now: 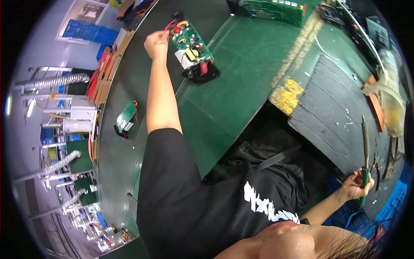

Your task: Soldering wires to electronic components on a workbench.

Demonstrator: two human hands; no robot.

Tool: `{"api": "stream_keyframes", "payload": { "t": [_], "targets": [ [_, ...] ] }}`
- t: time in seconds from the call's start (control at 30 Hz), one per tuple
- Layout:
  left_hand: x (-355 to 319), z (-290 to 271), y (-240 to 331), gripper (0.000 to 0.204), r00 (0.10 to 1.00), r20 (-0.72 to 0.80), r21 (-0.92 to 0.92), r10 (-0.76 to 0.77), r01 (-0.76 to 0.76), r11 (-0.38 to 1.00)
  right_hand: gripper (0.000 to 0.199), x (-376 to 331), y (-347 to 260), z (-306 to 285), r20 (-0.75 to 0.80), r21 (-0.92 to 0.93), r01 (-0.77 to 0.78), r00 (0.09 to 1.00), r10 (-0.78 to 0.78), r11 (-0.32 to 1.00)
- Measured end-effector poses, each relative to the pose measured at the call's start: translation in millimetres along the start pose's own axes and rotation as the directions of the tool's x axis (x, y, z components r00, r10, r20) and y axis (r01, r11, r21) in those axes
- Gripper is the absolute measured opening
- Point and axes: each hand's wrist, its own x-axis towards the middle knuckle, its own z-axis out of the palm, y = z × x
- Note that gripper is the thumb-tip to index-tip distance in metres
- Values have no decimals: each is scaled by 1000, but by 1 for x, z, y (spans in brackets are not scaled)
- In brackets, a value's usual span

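This is an electronics assembly workshop. A long green conveyor belt (241,82) runs from seven o'clock up to one o'clock, carrying populated green circuit boards (192,47). At four o'clock a soldering iron (365,151) stands over a dark scarred work mat (332,112). At nine o'clock, flexible silver fume-extraction ducts (56,80) hang over neighbouring stations.

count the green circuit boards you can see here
3. One circuit board at the left hand, far up the belt; a second board lying alone on the belt's left side; a long board at the top edge. Others may be hidden.
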Motion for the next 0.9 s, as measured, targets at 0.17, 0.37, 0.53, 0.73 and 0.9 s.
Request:
{"api": "stream_keyframes", "payload": {
  "t": [0.17,0.37,0.53,0.73,0.9],
  "targets": [
    [-60,-34,-180,19,793,-151,-45,-591,592,805,32,15,2,-16,44,16,-83,996,82,996],
    [-114,-117,-251,33,796,-88,335,-599,590,735,35,28,-3,-22,29,-84,-119,992,122,989],
    [-126,-220,-259,74,825,306,759,-476,90,645,44,34,-5,-19,-143,-245,-127,985,94,961],
    [-146,-236,-274,98,681,557,719,-475,-108,687,40,43,-7,-27,-93,-61,-155,985,149,986],
    [-155,-256,-260,92,725,555,692,-407,-132,709,37,36,-4,-16,-33,-94,-104,994,101,990]
  ]
}}
